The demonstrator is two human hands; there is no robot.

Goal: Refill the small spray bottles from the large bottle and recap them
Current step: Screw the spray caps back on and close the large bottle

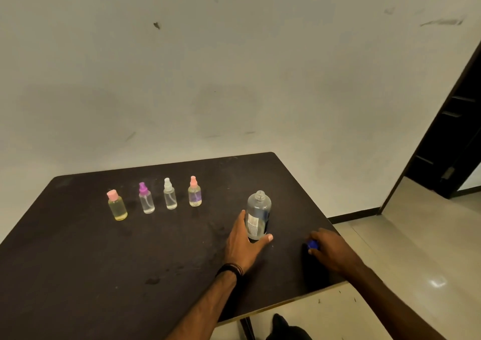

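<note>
Opening step: right hand (331, 251) held the blue cap (312, 244) on the surface (78, 274) right of the large bottle (258, 216), left hand (243, 240) gripped that uncapped bottle; beyond-left, four small bottles (170, 197) stood capped, needing uncapping next.

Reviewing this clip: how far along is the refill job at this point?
Early. Done: the large bottle is uncapped, its neck open. In hand: the left hand holds that bottle upright on the table; the right hand has a grip on the blue cap at the table surface. Left: all four small spray bottles wear their tops, so uncapping, pouring and recapping remain.
</note>
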